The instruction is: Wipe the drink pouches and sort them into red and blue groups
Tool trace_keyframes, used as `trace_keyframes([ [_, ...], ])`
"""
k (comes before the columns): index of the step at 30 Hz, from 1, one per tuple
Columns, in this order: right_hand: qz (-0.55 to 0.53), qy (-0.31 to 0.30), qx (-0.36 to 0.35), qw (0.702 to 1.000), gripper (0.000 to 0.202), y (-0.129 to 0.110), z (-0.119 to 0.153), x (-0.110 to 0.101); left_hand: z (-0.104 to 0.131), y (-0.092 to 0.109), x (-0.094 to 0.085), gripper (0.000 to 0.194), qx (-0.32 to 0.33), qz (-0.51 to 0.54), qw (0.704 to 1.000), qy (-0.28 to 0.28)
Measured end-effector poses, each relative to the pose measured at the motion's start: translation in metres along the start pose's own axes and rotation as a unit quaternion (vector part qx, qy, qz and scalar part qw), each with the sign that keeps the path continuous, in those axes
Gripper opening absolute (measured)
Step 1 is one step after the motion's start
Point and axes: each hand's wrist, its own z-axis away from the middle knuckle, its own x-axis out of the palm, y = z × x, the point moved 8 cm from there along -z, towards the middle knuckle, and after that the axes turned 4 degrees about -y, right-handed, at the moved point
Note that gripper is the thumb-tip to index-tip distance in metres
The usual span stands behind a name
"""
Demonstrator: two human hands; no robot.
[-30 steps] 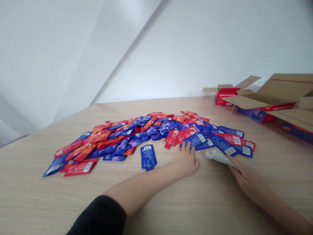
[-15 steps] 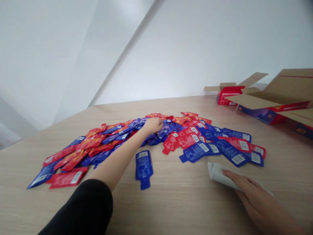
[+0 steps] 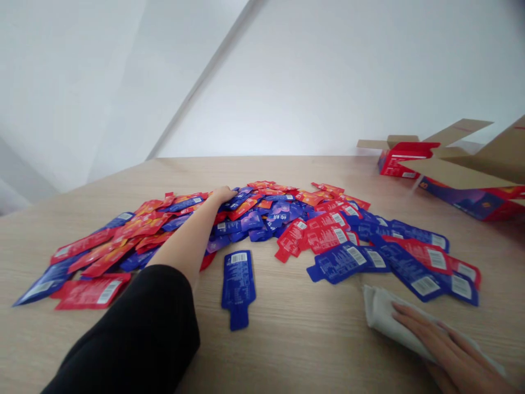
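Red and blue sachets lie in a long heap across the table. My left hand reaches to the back of the heap and touches the sachets there; its fingers are mostly hidden, so what they hold does not show. At the lower right, my right hand rests over a folded white cloth, its fingers wrapped along the cloth. A single blue sachet lies face down in front of the heap, apart from it. More red and blue sachets overlap at the right, just beyond the cloth.
A small red box with its flaps up stands at the back right of the wooden table. Nearer and further right is a larger open carton, cut off by the view's edge. A white wall rises behind the table.
My left hand has moved left along the back of the heap. The view has shifted somewhat, and my right hand with the cloth now appears lower and further right.
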Motion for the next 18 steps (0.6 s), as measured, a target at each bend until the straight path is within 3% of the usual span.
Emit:
trace_keyframes([
  [4, -0.004, -0.001, -0.003, 1.0, 0.053, -0.006, -0.007, -0.012, 0.021, -0.002, -0.015, 0.035, 0.003, -0.025, 1.0, 0.013],
  [7, -0.02, 0.007, -0.002, 1.0, 0.05, -0.014, -0.015, -0.029, 0.048, 0.012, -0.031, 0.035, 0.032, -0.043, 0.997, 0.048],
  [10, -0.042, 0.002, 0.007, 0.999, 0.048, -0.023, -0.022, -0.042, 0.081, 0.046, -0.048, 0.037, 0.085, -0.058, 0.99, 0.094],
  [13, -0.065, -0.009, 0.043, 0.997, 0.048, -0.026, -0.025, -0.05, 0.127, 0.093, -0.064, 0.031, 0.156, -0.066, 0.978, 0.122],
  [16, -0.086, -0.04, 0.101, 0.99, 0.047, -0.02, -0.027, -0.052, 0.192, 0.137, -0.074, 0.033, 0.236, -0.066, 0.961, 0.125],
  [18, -0.1, -0.057, 0.126, 0.985, 0.047, -0.014, -0.028, -0.054, 0.245, 0.158, -0.071, 0.036, 0.291, -0.065, 0.946, 0.127],
])
